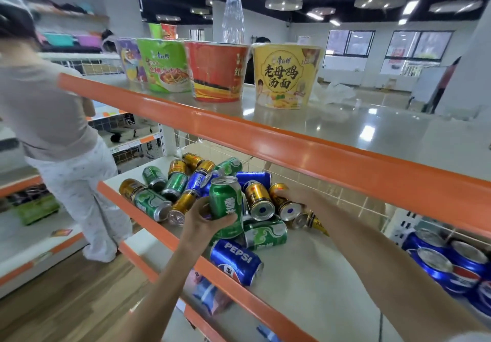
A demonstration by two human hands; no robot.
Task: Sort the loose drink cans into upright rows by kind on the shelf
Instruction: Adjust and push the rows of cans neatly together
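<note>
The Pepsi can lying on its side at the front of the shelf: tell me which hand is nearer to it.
Left. The left hand holds a green can just above the Pepsi can; the right hand grips a gold can farther back.

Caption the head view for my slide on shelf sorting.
Left hand grips a green can upright while the right hand holds a gold can in the jumbled pile.

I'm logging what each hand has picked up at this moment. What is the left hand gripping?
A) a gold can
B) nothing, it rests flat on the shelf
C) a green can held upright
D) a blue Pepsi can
C: the left hand has its fingers curled round a green can that stands upright above the pile, while the right hand grips a gold can lying on its side.
</note>
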